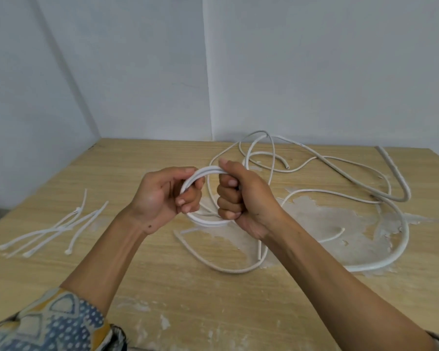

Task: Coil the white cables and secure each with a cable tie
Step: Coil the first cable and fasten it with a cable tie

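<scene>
White cables (406,236) sprawl in loose loops across the right half of the wooden table (137,262). Above its middle, a small coil (200,173) stands roughly upright, its opening facing the person. The right hand (241,196) is fisted round its right side, and the left hand (162,196) has its fingers curled round the left. Cable ties (56,229) lie at the left, running near-left to far-right.

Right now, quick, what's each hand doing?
Left hand: fingers curled round the coil of thin white cable.
Right hand: fist closed round the same coil.
</scene>
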